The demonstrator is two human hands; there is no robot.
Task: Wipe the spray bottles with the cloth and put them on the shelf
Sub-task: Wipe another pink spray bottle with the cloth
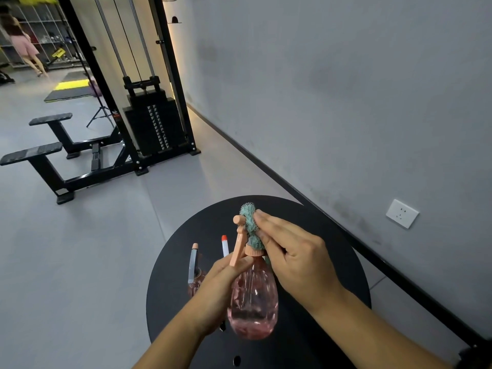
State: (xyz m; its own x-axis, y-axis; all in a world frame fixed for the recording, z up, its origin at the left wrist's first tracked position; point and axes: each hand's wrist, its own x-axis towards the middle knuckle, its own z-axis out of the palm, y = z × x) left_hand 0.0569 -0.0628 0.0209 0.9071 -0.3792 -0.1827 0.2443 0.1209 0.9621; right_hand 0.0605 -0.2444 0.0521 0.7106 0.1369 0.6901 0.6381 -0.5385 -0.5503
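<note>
A clear pink plastic spray bottle with a rounded, faceted body [254, 302] is held up above a round black table [332, 262], its peach-coloured collar and long peach trigger lever pointing away from the person. The left hand [221, 286] wraps the bottle's left side, fingers curled round behind the body and the thumb lying against the lower end of the trigger. A teal, nubbly cloth [250, 225] is bunched over the spray head, from just above the collar to the top of the nozzle. The right hand [290, 251] presses that cloth against the head, fingers laid nearly straight along it while the thumb is hidden behind, so how firmly it pinches the cloth I cannot tell.

Just left of the held bottle, on the table, stand two more sprayers, mostly hidden by the left hand: a grey trigger with a peach tip [192, 262] over a pinkish bottle, and a white trigger with a red tip [225, 246]. Behind the table runs a grey wall with a white socket [402, 213]. Further off on the grey floor stands a black cable weight machine [149, 126], and a person in pink [25, 46] is by distant wire shelving.
</note>
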